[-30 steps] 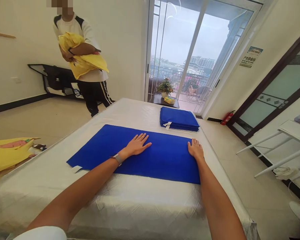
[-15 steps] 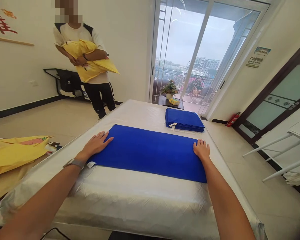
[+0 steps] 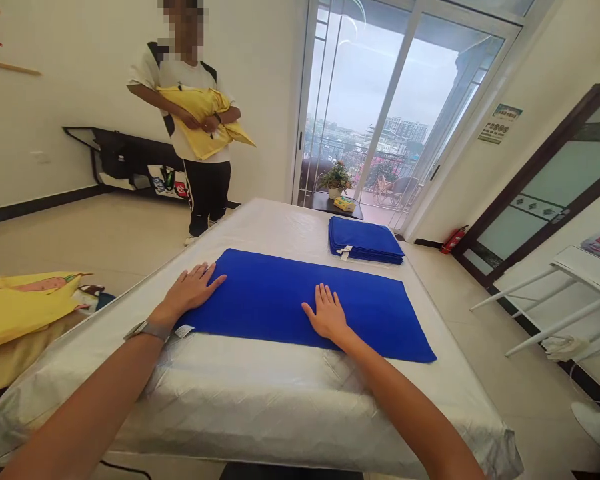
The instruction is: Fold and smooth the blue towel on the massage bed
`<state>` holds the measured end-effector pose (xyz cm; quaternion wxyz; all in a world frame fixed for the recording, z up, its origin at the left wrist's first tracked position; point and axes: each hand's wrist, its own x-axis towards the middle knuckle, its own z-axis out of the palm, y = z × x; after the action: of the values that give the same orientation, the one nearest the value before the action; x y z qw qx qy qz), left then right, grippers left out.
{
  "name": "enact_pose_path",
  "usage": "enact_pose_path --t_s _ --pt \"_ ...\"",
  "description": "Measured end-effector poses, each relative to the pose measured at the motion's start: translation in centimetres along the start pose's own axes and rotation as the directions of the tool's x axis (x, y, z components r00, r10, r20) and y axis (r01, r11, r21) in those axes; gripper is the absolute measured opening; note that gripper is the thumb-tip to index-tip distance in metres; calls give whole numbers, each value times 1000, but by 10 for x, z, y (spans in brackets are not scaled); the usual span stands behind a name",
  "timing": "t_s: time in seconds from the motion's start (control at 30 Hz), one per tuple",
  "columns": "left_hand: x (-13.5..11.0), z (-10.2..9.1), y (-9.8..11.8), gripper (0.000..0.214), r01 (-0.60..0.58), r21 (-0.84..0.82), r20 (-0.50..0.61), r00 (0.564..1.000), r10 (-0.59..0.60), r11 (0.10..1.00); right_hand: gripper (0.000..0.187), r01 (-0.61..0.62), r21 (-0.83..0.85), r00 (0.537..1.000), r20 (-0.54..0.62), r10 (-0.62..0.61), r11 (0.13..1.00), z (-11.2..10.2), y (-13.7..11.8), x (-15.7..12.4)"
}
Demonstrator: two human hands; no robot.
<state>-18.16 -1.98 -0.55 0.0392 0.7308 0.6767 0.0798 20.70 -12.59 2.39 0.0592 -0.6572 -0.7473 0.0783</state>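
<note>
A long blue folded cloth (image 3: 270, 297) lies flat across the near part of a plastic-covered mattress (image 3: 260, 387). My left hand (image 3: 193, 288) rests with fingers spread at the cloth's left end, its thumb over the blue fabric. Near the left wrist a small white label sticks out from the cloth's edge. My right hand (image 3: 326, 312) lies flat on the cloth, right of its middle, fingers apart. Beyond it, a stack of folded blue cloths (image 3: 365, 239) with white labels sits toward the mattress's far right.
Past the mattress at left stands a person (image 3: 195, 127) hugging a yellow cushion (image 3: 200, 133). Yellow bedding (image 3: 25, 307) lies at the left. On the right are a white table (image 3: 580, 267) and a fire extinguisher (image 3: 453, 240). A potted plant (image 3: 336, 179) stands by the glass door.
My right hand has moved left from the cloth's right end to right of its middle. My left hand stays put. The person has turned slightly, and the view has shifted a little.
</note>
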Motion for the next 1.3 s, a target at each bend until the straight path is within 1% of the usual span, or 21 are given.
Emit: enact_pose_path --t_s 0.03,0.1,0.2,0.27,0.37,0.43,0.47,0.53,0.57,0.67,0.73,0.8,0.87,0.9,0.97,1.0,1.07,1.1,1.17,1.23,1.3 --pt "0 1 0 81 -5 1 -2 1000 5 1000 85 -16 1 1000 14 16 1000 1 5 -4" --pt "1 2 -2 82 -19 -3 -12 1000 19 1000 83 -78 -11 996 32 79 997 -1 26 -14" --pt "2 3 -4 83 -19 -22 -23 1000 18 1000 80 -222 -50 974 30 224 974 -10 79 -32" --pt "3 4 -4 83 -9 -31 -23 1000 9 999 80 -336 -81 941 8 337 938 -17 120 -47" --pt "3 4 -3 81 -7 -24 -35 999 6 1000 80 -484 -97 875 -41 483 870 -24 175 -69" --pt "0 3 -1 81 -18 -2 -42 999 18 1000 79 -531 -86 848 -61 527 843 -26 200 -79" --pt "-2 1 0 81 -26 15 -51 998 26 1000 78 -537 -80 843 -68 533 840 -25 207 -82" --pt "-8 -4 3 82 -41 64 -106 993 48 997 77 -534 -70 845 -77 530 842 -24 214 -85" --pt "-11 -7 6 83 -46 91 -158 986 60 995 77 -533 -66 846 -82 527 844 -24 214 -85" --pt "-19 -16 21 82 -92 151 -309 941 135 984 77 -529 -52 847 -96 523 847 -22 212 -84" --pt "-25 -19 44 79 -199 162 -302 923 240 967 77 -527 -46 848 -100 520 849 -22 211 -83" --pt "-32 -17 80 78 -337 136 -218 907 360 932 78 -528 -42 847 -98 522 848 -22 212 -84" --pt "-42 -10 126 77 -452 79 -134 878 459 888 78 -528 -39 846 -101 523 848 -22 212 -84" --pt "-48 -5 150 77 -491 50 -113 862 494 869 77 -528 -40 847 -103 522 848 -22 213 -84" --pt "-62 5 196 76 -553 -1 -84 830 551 833 77 -527 -43 847 -106 520 849 -22 213 -85" --pt "-69 10 214 77 -572 -22 -70 819 569 820 76 -527 -44 847 -105 521 848 -22 213 -85" --pt "-80 19 237 77 -593 -53 -35 805 592 803 76 -529 -45 847 -100 523 848 -22 212 -85" --pt "-84 21 242 78 -596 -62 -17 803 596 801 76 -529 -45 847 -98 523 847 -22 212 -85" --pt "-90 23 238 78 -586 -72 17 808 589 807 76 -529 -46 847 -100 523 848 -22 212 -86" --pt "-91 20 218 79 -548 -71 56 832 552 834 76 -529 -47 846 -103 523 847 -22 212 -86" --pt "-89 14 184 81 -476 -59 97 872 479 878 76 -530 -45 845 -107 524 846 -22 212 -86"
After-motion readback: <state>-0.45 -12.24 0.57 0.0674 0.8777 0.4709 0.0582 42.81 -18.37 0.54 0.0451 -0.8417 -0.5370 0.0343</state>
